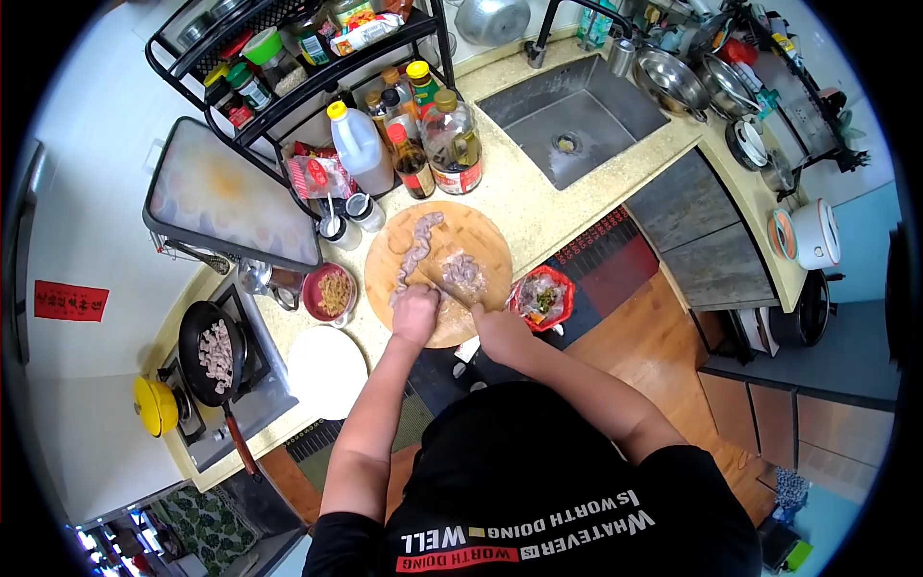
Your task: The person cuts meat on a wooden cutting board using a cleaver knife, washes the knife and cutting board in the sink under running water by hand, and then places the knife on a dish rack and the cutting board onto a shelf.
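A round wooden cutting board (pixel 385 245) lies on the counter in front of me. Along its left side curls a long, pale pink strip of raw meat (pixel 420 245), possibly intestine. My left hand (pixel 415 313) is closed over the near end of this strip, its fingertips partly hidden. My right hand (pixel 500 335) grips a knife (pixel 450 290), whose blade lies across the board close to the left fingers. Just beyond the blade is a small heap of cut meat pieces (pixel 461 271).
Left of the board stand a bowl of brown minced food (pixel 334 292), a white plate (pixel 328 373) and a frying pan of meat pieces (pixel 213 356). A red scrap basket (pixel 543 296) sits to the right. Bottles (pixel 452 144) and a sink (pixel 577 120) are behind.
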`<state>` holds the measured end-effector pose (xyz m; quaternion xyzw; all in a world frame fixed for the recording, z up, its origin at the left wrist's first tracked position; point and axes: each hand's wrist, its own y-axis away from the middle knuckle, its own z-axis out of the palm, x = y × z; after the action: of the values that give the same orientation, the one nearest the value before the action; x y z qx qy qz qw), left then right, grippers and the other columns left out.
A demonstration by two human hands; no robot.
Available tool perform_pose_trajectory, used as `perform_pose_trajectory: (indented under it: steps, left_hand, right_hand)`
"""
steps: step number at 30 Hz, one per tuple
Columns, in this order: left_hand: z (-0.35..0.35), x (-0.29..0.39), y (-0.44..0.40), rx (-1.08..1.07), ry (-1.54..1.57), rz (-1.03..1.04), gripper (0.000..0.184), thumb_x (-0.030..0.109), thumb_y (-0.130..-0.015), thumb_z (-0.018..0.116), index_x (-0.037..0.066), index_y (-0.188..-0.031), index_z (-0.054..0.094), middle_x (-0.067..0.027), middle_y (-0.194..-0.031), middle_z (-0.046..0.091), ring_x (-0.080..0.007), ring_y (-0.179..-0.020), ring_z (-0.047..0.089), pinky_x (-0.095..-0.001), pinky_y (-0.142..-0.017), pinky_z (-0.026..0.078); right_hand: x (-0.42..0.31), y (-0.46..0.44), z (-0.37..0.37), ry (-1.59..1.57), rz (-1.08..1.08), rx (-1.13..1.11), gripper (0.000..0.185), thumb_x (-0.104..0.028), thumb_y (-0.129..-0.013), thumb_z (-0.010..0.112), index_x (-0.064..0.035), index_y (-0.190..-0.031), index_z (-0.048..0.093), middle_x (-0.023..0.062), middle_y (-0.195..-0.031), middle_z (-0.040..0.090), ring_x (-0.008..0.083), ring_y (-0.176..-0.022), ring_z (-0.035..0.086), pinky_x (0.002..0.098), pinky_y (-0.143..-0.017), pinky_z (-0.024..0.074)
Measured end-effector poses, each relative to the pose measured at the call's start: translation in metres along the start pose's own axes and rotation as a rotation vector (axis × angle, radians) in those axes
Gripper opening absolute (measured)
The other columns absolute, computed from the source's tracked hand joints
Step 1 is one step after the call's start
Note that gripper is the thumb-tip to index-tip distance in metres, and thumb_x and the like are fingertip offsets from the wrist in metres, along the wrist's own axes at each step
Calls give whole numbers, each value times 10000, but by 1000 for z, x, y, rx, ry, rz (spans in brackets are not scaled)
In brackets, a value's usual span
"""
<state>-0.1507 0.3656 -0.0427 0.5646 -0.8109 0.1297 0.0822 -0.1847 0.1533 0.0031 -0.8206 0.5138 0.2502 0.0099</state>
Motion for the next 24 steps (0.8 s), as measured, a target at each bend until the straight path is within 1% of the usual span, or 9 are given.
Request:
perform_pose_trajectory:
  steps: [3, 6, 11, 12, 15, 18, 21, 24]
  left_hand:
    - [-2, 3, 2, 112, 140, 26, 133, 148, -813, 707, 28, -771, 670, -134, -774, 626, -339, -802, 640, -449, -728, 506]
    - [15, -6, 6, 109, 140, 109, 107, 114, -809, 687, 26, -759, 652, -135, -784, 633, -330, -816, 645, -431, -726, 520]
    - [22, -9, 2, 41, 91, 150, 24, 57, -744, 631, 39, -735, 645, -115, -782, 637, -300, -810, 648, -394, -735, 539]
    - [22, -10, 2, 34, 80, 163, 29, 49, -730, 614, 42, -726, 641, -107, -775, 634, -291, -801, 647, -387, -739, 539]
    - [23, -11, 1, -30, 59, 161, 39, 48, -733, 605, 46, -722, 642, -102, -788, 639, -282, -819, 648, -384, -743, 543]
    - [21, -5, 3, -3, 89, 173, 40, 39, -729, 601, 52, -707, 632, -100, -792, 640, -281, -841, 646, -380, -745, 545]
    - [19, -8, 6, -48, 83, 157, 65, 21, -714, 633, 32, -769, 664, -128, -812, 635, -316, -856, 644, -398, -755, 540]
    - [9, 0, 11, 107, 95, 192, 85, 35, -753, 648, 24, -827, 689, -131, -883, 640, -320, -914, 631, -402, -796, 525]
  right_hand:
    - [0, 1, 5, -21, 33, -38, 182, -99, -920, 482, 18, -1053, 524, 196, -737, 697, 375, -692, 712, 493, -599, 556]
    - [-3, 1, 1, -27, 54, -92, 178, -90, -924, 484, 25, -1055, 519, 212, -771, 700, 384, -731, 714, 496, -629, 559]
    - [2, 4, -10, -93, 34, -160, 188, -58, -907, 501, 38, -1068, 507, 247, -834, 698, 408, -789, 708, 495, -680, 560]
    - [3, 4, -9, -113, 41, -167, 191, -53, -903, 505, 41, -1070, 504, 253, -846, 697, 412, -799, 707, 495, -689, 559]
    - [-2, -7, 0, -125, 76, -191, 203, -54, -901, 507, 41, -1080, 505, 261, -862, 695, 416, -815, 705, 510, -705, 557]
    - [-8, -39, 17, -135, 90, -83, 216, -71, -913, 489, 41, -1097, 505, 266, -876, 694, 420, -830, 704, 520, -719, 556]
    - [-7, -44, 24, -160, 106, -28, 224, -87, -931, 455, 39, -1110, 500, 267, -872, 693, 425, -825, 703, 524, -725, 556]
    - [-2, -33, 13, -163, 116, -97, 213, -99, -945, 433, 31, -1103, 493, 269, -868, 690, 427, -826, 703, 527, -726, 554]
